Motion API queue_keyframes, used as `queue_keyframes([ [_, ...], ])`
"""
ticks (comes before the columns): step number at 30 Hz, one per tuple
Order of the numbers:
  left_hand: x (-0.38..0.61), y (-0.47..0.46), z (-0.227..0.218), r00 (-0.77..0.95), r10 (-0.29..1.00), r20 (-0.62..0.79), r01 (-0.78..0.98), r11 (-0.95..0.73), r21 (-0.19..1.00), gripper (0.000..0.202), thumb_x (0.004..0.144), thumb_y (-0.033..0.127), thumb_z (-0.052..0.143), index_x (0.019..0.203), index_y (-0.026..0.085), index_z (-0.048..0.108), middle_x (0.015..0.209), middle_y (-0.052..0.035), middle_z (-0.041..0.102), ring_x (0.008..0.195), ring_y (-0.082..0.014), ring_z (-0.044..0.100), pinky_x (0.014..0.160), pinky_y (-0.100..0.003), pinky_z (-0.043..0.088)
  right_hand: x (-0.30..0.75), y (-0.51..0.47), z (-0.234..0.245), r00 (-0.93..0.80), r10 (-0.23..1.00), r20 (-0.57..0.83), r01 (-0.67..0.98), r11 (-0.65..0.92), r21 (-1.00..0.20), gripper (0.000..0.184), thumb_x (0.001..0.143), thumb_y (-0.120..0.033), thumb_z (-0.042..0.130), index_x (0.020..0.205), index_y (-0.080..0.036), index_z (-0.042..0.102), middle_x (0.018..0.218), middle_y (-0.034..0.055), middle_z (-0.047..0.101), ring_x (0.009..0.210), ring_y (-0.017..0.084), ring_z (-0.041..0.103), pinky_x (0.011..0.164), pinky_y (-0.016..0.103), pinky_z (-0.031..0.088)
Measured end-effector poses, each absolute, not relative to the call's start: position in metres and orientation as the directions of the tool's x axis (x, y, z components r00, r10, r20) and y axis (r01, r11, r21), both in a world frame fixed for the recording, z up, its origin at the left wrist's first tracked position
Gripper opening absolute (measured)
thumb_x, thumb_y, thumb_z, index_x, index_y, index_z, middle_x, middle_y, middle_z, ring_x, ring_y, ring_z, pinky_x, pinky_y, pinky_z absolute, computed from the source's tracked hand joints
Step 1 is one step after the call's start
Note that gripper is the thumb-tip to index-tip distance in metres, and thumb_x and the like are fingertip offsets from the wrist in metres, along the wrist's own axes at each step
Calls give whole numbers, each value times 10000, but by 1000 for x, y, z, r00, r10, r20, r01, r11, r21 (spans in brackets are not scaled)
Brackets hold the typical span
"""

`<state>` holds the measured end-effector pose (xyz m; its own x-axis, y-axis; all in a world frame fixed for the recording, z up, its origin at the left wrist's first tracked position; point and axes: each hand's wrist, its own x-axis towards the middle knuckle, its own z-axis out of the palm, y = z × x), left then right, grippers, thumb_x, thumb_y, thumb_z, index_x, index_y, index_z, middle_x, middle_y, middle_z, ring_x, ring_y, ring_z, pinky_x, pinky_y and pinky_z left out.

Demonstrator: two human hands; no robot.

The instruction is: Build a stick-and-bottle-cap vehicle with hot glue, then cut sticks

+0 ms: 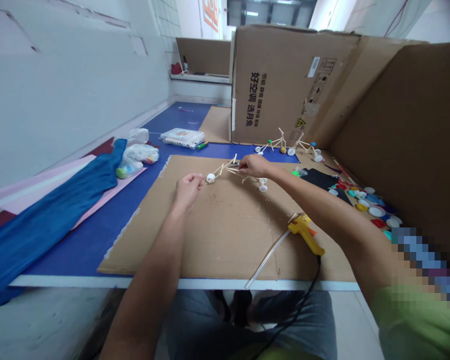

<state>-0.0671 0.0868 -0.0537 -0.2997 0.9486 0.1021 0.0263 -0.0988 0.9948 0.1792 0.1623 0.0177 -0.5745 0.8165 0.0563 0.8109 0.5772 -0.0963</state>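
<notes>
A small model made of thin wooden sticks (222, 169) stands on the cardboard sheet (217, 235), with a white round wheel (210, 178) at its left end and white wheels (263, 185) at its right. My left hand (188, 190) is closed, its fingertips pinched just left of the left wheel; what they hold is too small to make out. Above the model's middle sticks, my right hand (253, 165) is closed in a pinch. Something thin and dark shows by its fingertips, but its kind is unclear. A yellow glue gun (305, 232) with a clear glue stick (268, 257) lies below my right forearm.
Two similar stick models (270, 145) (303, 146) stand before a large cardboard box (285, 90). Coloured bottle caps (375, 202) lie at right, beside black sheets (322, 182). Plastic bags (137, 155), a white packet (182, 137) and blue cloth (60, 215) are at left.
</notes>
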Motion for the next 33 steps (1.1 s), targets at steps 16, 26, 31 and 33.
queue_keyframes([
  [16, -64, 81, -43, -340, 933, 116, 65, -100, 993, 167, 704, 345, 618, 707, 178, 627, 609, 26, 543, 549, -97, 465, 559, -215, 375, 264, 46, 52, -244, 935, 258, 948, 286, -141, 257, 901, -386, 579, 1033, -195, 689, 953, 68, 727, 819, 204, 632, 651, 280, 348],
  [26, -17, 54, -27, -276, 939, 205, 204, -152, 967, 167, 730, 349, 627, 684, 189, 637, 576, 30, 529, 536, -113, 440, 522, -224, 333, 302, -107, -18, 154, 985, -79, 985, -147, 89, 553, 827, -671, 590, 1110, -196, 589, 942, 151, 750, 891, 326, 716, 610, 319, 398],
  [31, 22, -60, -16, 191, 965, 179, 470, -249, 847, 225, 822, 397, 569, 754, 224, 695, 693, -9, 661, 648, -172, 571, 603, -262, 412, 293, -106, -25, 194, 978, -73, 980, -189, 68, 449, 867, -604, 560, 1031, -196, 649, 911, 164, 758, 891, 334, 724, 609, 332, 416],
  [33, 29, -123, -30, 539, 842, 6, 550, -358, 754, 249, 866, 419, 551, 810, 246, 721, 789, -35, 715, 741, -204, 630, 697, -296, 466, 294, -107, -29, 203, 979, -33, 979, -202, 30, 388, 882, -559, 545, 983, -204, 666, 889, 155, 761, 866, 328, 724, 598, 331, 403],
])
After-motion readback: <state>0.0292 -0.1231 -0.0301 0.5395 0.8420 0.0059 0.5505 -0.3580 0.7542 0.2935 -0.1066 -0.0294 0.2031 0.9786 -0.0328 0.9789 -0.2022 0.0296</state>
